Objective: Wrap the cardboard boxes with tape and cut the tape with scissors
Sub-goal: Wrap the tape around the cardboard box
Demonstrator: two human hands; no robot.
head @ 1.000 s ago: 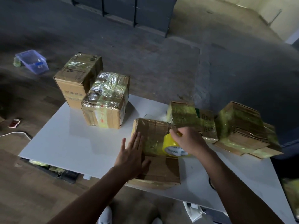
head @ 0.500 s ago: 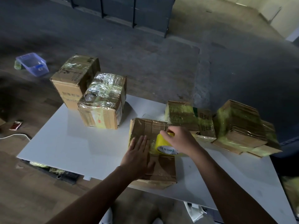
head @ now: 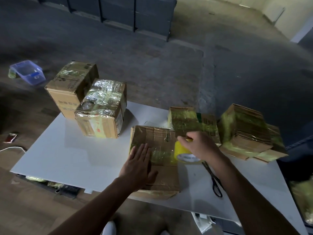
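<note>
A flat cardboard box (head: 155, 138) lies near the front edge of the white table (head: 81, 150). My left hand (head: 139, 164) presses flat on its top with straight fingers. My right hand (head: 199, 144) grips a yellow tape roll (head: 182, 151) at the box's right edge, and a strip of clear yellowish tape runs across the top from the left hand to the roll. Black scissors (head: 214, 179) lie on the table to the right of the box, partly under my right forearm.
Two taped boxes (head: 101, 107) stand at the table's far left. Flattened taped boxes (head: 243, 131) are piled at the far right, one more (head: 188, 121) behind the box I work on. A blue plastic tub (head: 27, 72) sits on the floor at left.
My right hand has carried the tape roll rightward to the box's right edge, laying tape across the top. The scissors have come into view beside my right forearm. My left hand stays pressed on the box.
</note>
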